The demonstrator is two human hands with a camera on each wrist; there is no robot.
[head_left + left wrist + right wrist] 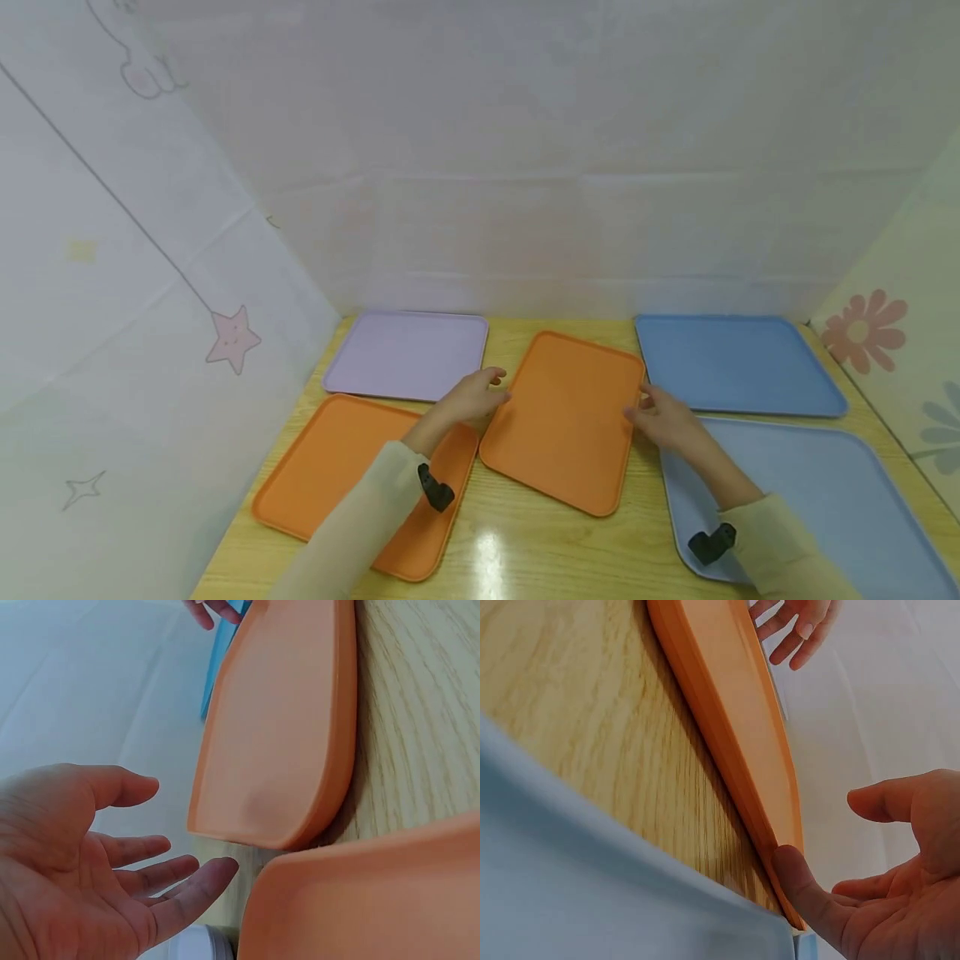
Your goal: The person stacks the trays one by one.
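Observation:
An orange tray (566, 417) lies turned at a slant on the wooden table between both hands. Beside its left edge is my left hand (472, 397), palm toward the tray; the left wrist view shows its fingers spread with nothing between them. On the opposite side, my right hand (663, 421) has its fingertips right at the tray's right rim. In the right wrist view, one fingertip (791, 866) overlaps the rim, while the thumb and other fingers are spread and relaxed. Under my left forearm lies a second orange tray (330, 467), partly covered by the sleeve.
A lilac tray (408, 354) lies at the back left, and a dark blue tray (738, 362) at the back right. In front of that one, a light blue tray (810, 500) sits beneath my right forearm. Pale printed cloth (525, 167) rises behind and at both sides.

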